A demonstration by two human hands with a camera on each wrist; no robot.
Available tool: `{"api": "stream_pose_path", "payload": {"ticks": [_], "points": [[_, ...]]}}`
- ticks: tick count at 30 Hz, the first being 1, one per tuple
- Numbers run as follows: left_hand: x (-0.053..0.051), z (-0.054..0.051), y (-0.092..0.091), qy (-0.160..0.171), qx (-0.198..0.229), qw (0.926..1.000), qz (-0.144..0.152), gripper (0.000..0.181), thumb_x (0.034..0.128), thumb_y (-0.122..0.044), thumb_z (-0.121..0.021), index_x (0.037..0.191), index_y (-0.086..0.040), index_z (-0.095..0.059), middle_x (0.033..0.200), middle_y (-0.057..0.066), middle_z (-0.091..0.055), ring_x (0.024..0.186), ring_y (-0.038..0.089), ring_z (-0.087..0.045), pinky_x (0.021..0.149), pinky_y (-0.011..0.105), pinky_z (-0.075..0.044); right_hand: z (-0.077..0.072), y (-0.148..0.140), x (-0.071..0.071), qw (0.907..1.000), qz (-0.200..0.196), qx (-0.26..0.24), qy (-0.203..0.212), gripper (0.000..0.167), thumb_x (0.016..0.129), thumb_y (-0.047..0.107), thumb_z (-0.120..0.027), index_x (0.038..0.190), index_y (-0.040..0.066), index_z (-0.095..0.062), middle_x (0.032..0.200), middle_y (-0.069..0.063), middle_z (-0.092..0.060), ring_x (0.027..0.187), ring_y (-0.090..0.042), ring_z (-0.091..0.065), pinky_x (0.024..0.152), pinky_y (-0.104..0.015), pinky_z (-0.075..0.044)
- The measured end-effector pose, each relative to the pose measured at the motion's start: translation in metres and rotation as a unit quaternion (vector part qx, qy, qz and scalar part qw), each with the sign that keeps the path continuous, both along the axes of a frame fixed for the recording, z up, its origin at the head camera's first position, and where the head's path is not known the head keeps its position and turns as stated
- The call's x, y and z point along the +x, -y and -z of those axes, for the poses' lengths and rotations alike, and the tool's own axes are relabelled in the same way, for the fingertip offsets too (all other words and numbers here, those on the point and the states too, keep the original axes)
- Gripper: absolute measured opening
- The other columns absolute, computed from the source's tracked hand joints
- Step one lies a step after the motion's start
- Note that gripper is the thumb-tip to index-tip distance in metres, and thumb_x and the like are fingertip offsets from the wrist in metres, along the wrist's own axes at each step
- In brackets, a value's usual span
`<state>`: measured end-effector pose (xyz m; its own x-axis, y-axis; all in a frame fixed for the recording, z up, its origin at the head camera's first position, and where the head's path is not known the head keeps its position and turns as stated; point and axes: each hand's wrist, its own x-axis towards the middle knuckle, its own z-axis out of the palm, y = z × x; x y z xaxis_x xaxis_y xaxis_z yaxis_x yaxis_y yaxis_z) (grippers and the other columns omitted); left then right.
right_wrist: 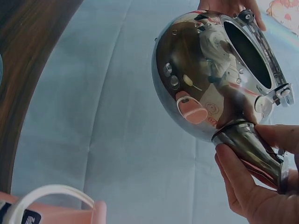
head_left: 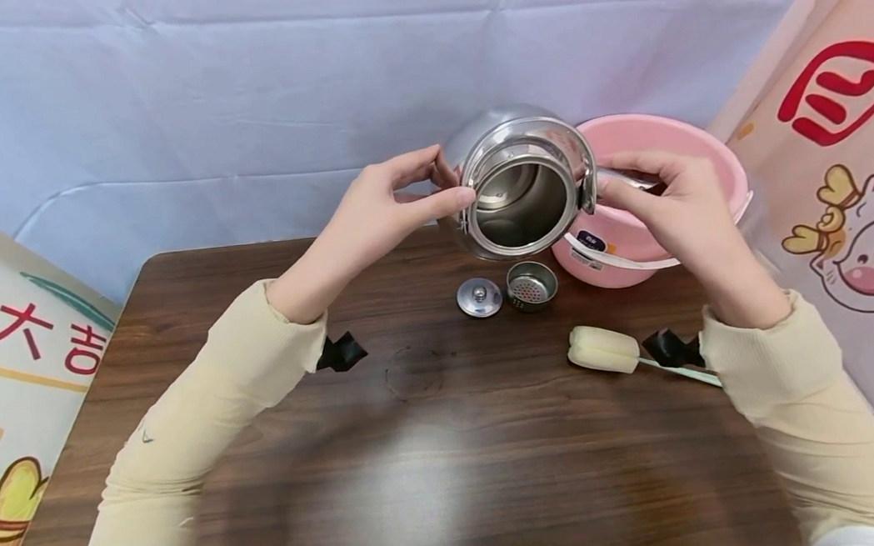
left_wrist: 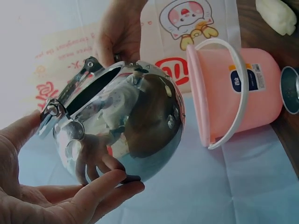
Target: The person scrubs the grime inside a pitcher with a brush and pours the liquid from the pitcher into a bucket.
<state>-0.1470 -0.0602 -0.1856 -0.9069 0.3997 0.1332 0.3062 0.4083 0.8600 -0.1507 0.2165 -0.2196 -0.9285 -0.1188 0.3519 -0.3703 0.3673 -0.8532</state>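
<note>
A shiny stainless steel kettle (head_left: 490, 129) is held up and tilted above the back of the table, its round uncovered mouth facing the head camera. My left hand (head_left: 380, 205) grips its left side, thumb by the rim and handle hinge, fingers against the rounded body (left_wrist: 135, 126). On the other side my right hand (head_left: 680, 200) grasps the metal spout (right_wrist: 247, 149) between thumb and fingers. The handle lies folded down beside the mouth. Below the kettle, a small knobbed lid (head_left: 479, 298) and a perforated metal strainer (head_left: 531, 286) sit side by side on the table.
A pink bucket (head_left: 608, 274) with a white handle stands at the back right, just behind my right hand. A pale yellow sponge brush (head_left: 603, 350) with a light green handle lies on the brown wooden table (head_left: 321, 472). Behind hangs a pale blue cloth (head_left: 246, 93).
</note>
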Motion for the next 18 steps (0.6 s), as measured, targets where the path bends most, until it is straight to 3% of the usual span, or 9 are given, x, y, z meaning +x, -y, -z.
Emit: {"api": "stream_pose_path", "payload": {"ticks": [5, 8, 13, 18], "points": [[-0.004, 0.016, 0.014, 0.005, -0.005, 0.9999, -0.015, 0.031, 0.0805, -0.043, -0.065, 0.101, -0.021, -0.061, 0.097, -0.007, -0.060, 0.109, -0.003, -0.049, 0.088, 0.026, -0.043, 0.003, 0.012, 0.006, 0.9991, 0.024, 0.035, 0.000, 0.023, 0.082, 0.015, -0.068, 0.103, 0.007, -0.070, 0.084, 0.017, -0.067, 0.076, -0.001, -0.061, 0.069, -0.010, -0.047], [0.000, 0.018, 0.020, 0.011, -0.009, 0.9997, -0.021, 0.033, 0.0811, -0.043, -0.064, 0.105, -0.020, -0.061, 0.097, -0.006, -0.060, 0.107, -0.001, -0.051, 0.085, 0.026, -0.045, 0.006, 0.018, 0.009, 0.9986, 0.027, 0.045, -0.002, 0.024, 0.083, 0.015, -0.067, 0.105, 0.006, -0.069, 0.085, 0.018, -0.067, 0.075, 0.000, -0.062, 0.068, -0.010, -0.048], [0.007, 0.021, 0.028, 0.056, 0.016, 0.9978, -0.033, 0.046, 0.0820, -0.037, -0.066, 0.122, -0.016, -0.055, 0.104, -0.002, -0.060, 0.104, 0.004, -0.055, 0.081, 0.025, -0.051, 0.009, 0.024, 0.013, 0.9982, 0.020, 0.057, -0.003, 0.026, 0.083, 0.016, -0.066, 0.107, 0.004, -0.067, 0.086, 0.017, -0.066, 0.073, 0.000, -0.062, 0.065, -0.010, -0.048], [0.012, 0.022, 0.035, 0.085, 0.027, 0.9953, -0.038, 0.057, 0.0818, -0.038, -0.066, 0.130, -0.013, -0.049, 0.113, -0.002, -0.058, 0.107, 0.005, -0.054, 0.081, 0.024, -0.051, 0.014, 0.030, 0.016, 0.9970, 0.017, 0.074, -0.010, 0.026, 0.084, 0.020, -0.067, 0.105, 0.006, -0.068, 0.085, 0.014, -0.067, 0.070, 0.000, -0.060, 0.062, -0.010, -0.047]]}}
